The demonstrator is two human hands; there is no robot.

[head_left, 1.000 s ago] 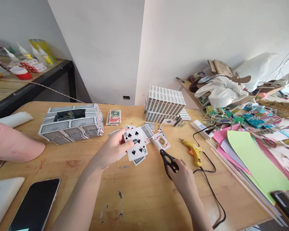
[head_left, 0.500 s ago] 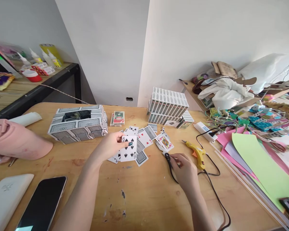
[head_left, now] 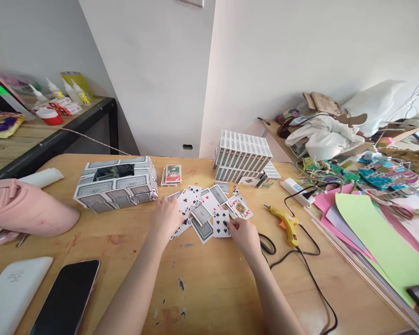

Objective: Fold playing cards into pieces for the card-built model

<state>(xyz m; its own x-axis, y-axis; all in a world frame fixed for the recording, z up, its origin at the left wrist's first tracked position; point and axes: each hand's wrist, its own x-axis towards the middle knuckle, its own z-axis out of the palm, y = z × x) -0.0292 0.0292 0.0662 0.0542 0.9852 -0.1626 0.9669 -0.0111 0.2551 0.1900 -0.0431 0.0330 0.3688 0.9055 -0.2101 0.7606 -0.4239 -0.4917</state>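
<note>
My right hand pinches a six of spades playing card by its right side, face up, at the right of the card pile. My left hand is over the pile's left edge, its fingers bent down among the cards; whether it grips one is hidden. Between my hands lie loose playing cards, some face up like the clubs card, others showing patterned backs. Black-handled scissors rest beside my right hand, partly covered by it. Behind that hand lies a face card.
A card-covered box stands at the left, near card packs. Stacked card blocks stand at the back. At the right are a yellow glue gun with its cord, a power strip and coloured paper. A phone lies front left.
The six of spades has passed from my left hand to my right and moved rightward. My right hand has let go of the scissors. My left hand has shifted onto the pile's left edge.
</note>
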